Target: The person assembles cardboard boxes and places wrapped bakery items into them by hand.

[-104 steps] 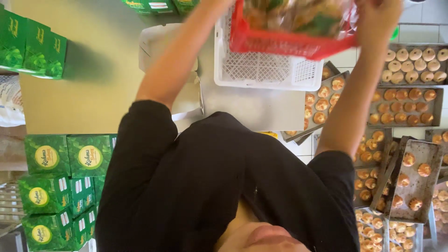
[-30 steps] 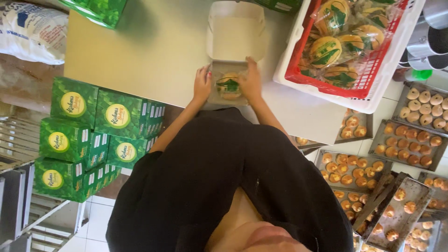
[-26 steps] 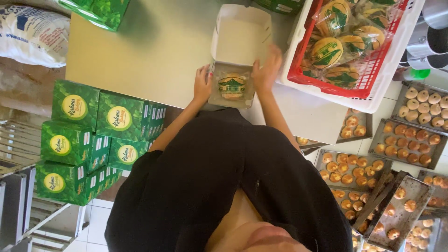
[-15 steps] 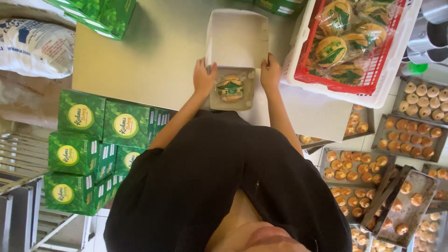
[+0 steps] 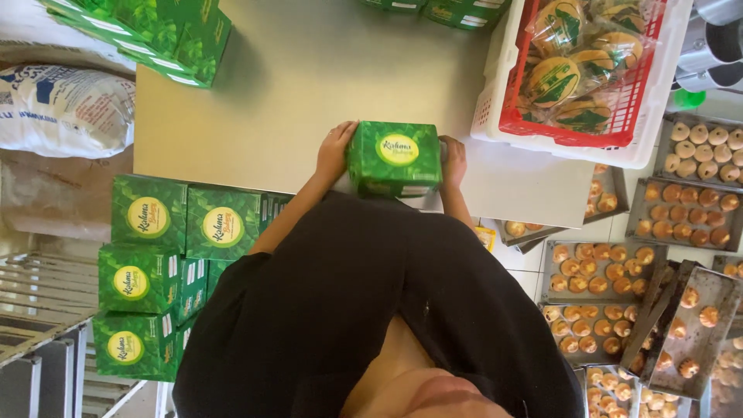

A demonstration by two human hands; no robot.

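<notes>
The green box [image 5: 395, 157] is closed now, lid down, sitting at the near edge of the counter [image 5: 309, 85]. The left hand [image 5: 335, 149] presses its 9 o'clock side and the right hand [image 5: 453, 159] its 3 o'clock side, so both grips are clamped flat on it. Finished boxes [image 5: 166, 255] are stacked at 8 o'clock. Bagged pastries [image 5: 576, 70] fill the red basket [image 5: 573, 135] at 2 o'clock, so I'd say plenty of packing remains.
</notes>
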